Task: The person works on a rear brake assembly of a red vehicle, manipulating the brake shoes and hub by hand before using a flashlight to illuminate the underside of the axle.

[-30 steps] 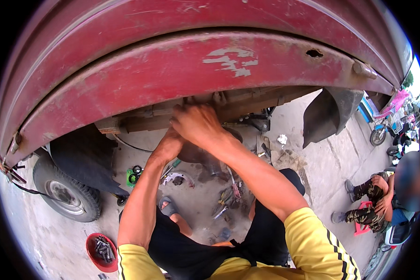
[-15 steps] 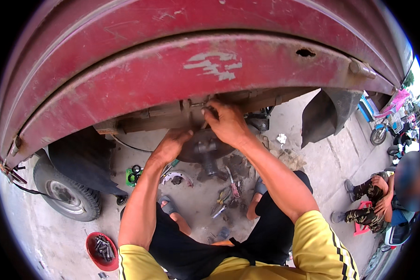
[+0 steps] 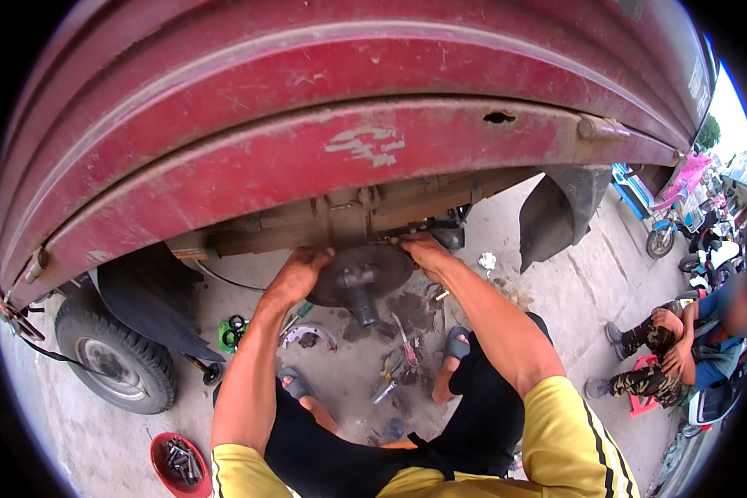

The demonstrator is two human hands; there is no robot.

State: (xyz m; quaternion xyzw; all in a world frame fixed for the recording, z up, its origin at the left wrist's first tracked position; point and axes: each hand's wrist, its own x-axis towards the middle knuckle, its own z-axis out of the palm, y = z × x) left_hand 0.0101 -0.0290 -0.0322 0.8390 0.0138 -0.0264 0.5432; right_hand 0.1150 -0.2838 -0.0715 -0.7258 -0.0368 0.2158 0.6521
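Observation:
Under the red, scratched body panel (image 3: 274,149), a dark round metal plate (image 3: 382,266) with a cylindrical stub pointing down lies below the brown steel frame (image 3: 282,228). My left hand (image 3: 305,270) is closed on the plate's left edge, and my right hand (image 3: 425,253) is closed on its right edge; the fingertips are partly hidden behind it. On the ground beneath are a curved pale metal part (image 3: 320,334), a green-handled tool (image 3: 300,311) and scattered small tools (image 3: 385,390).
A tyre (image 3: 112,357) and black mud flap (image 3: 149,307) stand left, another flap (image 3: 556,232) right. A red bowl of metal parts (image 3: 178,465) sits lower left. A seated person (image 3: 681,340) in camouflage trousers is at the right, with parked scooters (image 3: 705,249) behind.
My hands have come down from the frame fittings and spread apart onto both sides of the round plate, which now shows between them. The panel sits slightly lower in view.

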